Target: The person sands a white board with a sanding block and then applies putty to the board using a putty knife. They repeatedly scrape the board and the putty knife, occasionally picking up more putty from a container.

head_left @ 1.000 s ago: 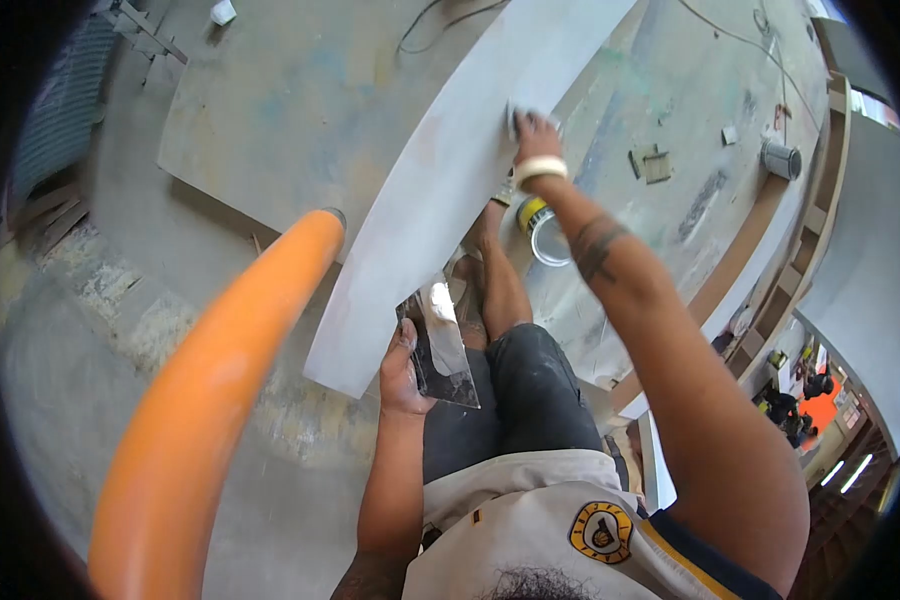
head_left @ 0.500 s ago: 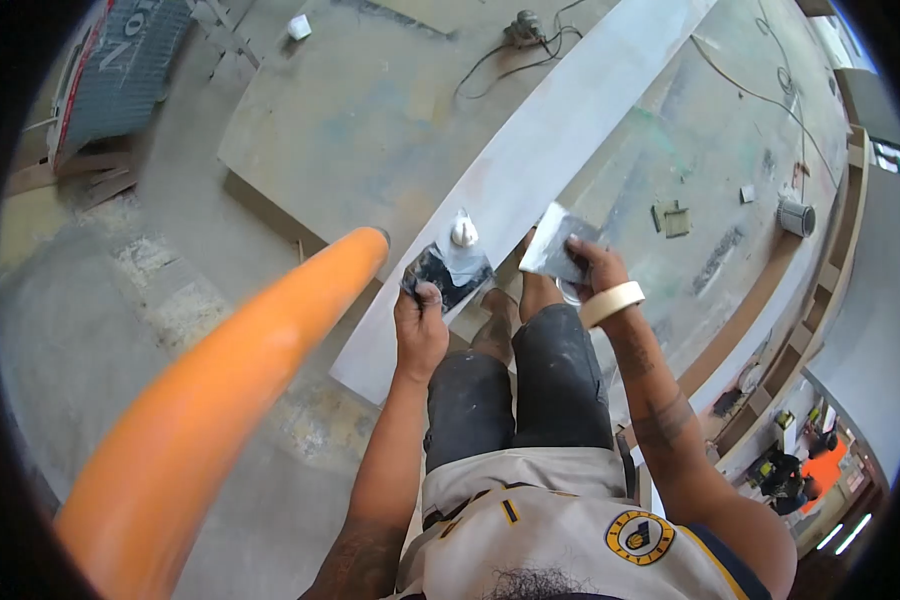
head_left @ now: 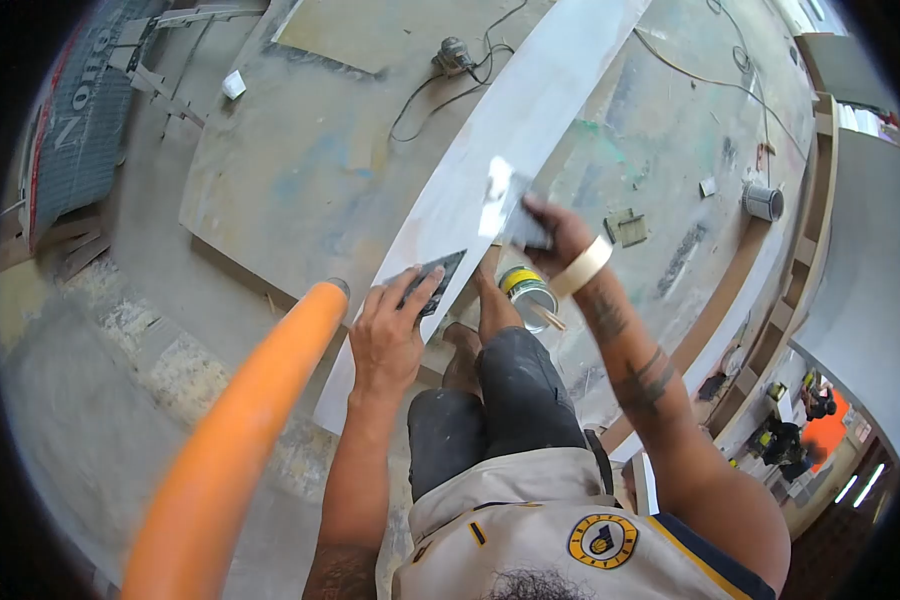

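My left hand (head_left: 385, 340) is palm down, its fingers closed on a dark flat filler spreader (head_left: 447, 278). That spreader lies over the long white board (head_left: 520, 120), and its underside is hidden. My right hand (head_left: 560, 238), a little blurred, pinches a shiny metal filler spreader (head_left: 500, 197) held above the board. A cream ring like a roll of masking tape (head_left: 583, 267) sits round my right wrist. Between my right forearm and my knee stands an opened can (head_left: 532, 287) with a green and yellow label and a stick in it.
An orange tube (head_left: 235, 420) rises at the left. A power tool (head_left: 454, 58) with a dark cord rests on the large work surface (head_left: 300, 150). Another can (head_left: 762, 202) stands at the right near a curved wooden frame (head_left: 798, 265). People (head_left: 788, 447) are far off at lower right.
My left hand has turned over, so the white paste on the dark spreader no longer shows. My right hand has moved up and left over the board. The labelled can has come into view.
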Tool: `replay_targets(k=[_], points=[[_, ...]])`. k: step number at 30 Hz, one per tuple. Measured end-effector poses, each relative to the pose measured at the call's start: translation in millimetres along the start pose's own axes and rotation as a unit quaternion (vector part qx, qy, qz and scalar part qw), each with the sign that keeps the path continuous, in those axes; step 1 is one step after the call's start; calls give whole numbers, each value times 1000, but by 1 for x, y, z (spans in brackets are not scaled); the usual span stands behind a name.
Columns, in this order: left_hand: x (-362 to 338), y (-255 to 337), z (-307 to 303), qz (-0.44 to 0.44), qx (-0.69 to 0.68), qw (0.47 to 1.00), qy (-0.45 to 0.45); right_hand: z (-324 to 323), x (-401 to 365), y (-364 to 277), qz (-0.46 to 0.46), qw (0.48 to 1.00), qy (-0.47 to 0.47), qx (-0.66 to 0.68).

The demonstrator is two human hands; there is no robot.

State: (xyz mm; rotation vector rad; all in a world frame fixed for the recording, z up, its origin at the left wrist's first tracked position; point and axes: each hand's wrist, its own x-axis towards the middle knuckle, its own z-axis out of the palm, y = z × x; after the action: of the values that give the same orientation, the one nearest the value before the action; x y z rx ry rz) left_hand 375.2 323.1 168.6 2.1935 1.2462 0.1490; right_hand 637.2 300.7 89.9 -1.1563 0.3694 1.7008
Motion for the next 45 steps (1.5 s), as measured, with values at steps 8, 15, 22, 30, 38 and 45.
replay_targets(k=[8, 15, 22, 30, 38, 45], points=[[36, 7, 24, -99, -225, 969, 35, -111, 209, -224, -354, 640, 176, -659], [60, 26, 48, -181, -292, 938, 54, -89, 280, -271, -321, 500, 184, -783], [69, 37, 48, -232, -313, 920, 41, -62, 276, -212, -215, 477, 248, -816], [76, 29, 37, -258, -339, 903, 60, -74, 283, -286, -205, 505, 264, -796], [61, 23, 44, -283, -340, 893, 81, -59, 276, -220, -235, 453, 252, -822], [46, 20, 38, -310, -352, 878, 89, -49, 258, -152, -249, 451, 207, -832]])
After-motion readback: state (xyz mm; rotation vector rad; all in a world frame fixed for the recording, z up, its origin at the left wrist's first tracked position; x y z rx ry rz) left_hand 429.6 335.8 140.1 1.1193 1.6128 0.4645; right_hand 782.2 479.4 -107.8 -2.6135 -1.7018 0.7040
